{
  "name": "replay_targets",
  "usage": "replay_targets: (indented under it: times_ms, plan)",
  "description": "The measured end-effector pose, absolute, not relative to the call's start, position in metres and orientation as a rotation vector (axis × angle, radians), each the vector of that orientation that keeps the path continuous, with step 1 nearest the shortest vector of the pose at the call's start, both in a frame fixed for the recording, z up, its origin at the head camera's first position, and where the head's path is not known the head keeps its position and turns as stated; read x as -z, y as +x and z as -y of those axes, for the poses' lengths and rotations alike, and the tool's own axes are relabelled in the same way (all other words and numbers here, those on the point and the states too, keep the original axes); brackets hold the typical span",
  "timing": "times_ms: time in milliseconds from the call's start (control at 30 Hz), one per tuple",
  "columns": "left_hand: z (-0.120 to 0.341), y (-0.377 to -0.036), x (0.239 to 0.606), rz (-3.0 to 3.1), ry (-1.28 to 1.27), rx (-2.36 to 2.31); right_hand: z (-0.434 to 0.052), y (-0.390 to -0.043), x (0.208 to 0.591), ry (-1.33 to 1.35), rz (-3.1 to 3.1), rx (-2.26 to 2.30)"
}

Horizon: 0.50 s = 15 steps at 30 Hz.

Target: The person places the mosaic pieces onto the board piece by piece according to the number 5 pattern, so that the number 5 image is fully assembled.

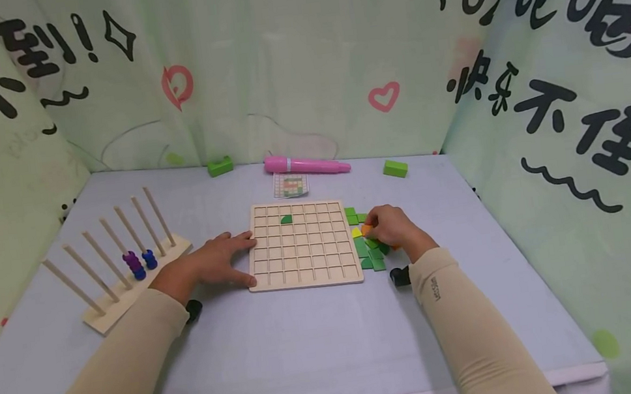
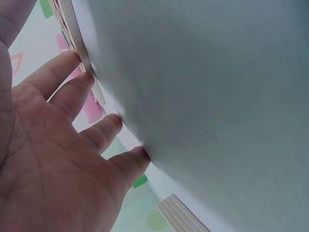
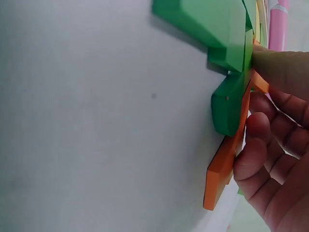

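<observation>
**Hands at the grid board and the tile pile**

Both hands are kept well apart, one at each side of the wooden grid board (image 1: pixel 302 244). The left hand (image 1: pixel 214 262) is laid flat on the grey table (image 1: pixel 310 349), fingers straight, its fingertips (image 2: pixel 82 65) touching the board's left edge. The right hand (image 1: pixel 392 225) is curled over the pile of green tiles (image 1: pixel 371 252) just beside the board's right edge, and an orange tile (image 3: pixel 224 164) is pinched between thumb and fingers. One green tile (image 1: pixel 286 219) is seated in the board's second row. A pink pen (image 1: pixel 305 164), a pattern card (image 1: pixel 290 185) and a peg rack (image 1: pixel 122 260) are seen nearby.
</observation>
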<state>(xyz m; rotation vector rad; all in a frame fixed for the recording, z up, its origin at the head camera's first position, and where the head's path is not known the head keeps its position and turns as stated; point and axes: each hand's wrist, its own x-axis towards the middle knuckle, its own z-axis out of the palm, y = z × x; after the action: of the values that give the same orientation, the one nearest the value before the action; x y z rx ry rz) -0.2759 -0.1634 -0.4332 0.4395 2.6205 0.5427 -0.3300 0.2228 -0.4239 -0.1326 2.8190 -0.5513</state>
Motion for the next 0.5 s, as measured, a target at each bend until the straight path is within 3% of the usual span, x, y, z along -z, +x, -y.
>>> replay_targets:
  times_ms: [500]
  plan:
    - [0.1622,-0.2751,0.4316,-2.612,0.412,-0.547,-0.2286,-0.3229,0.4179,-0.108,-2.789,0.737]
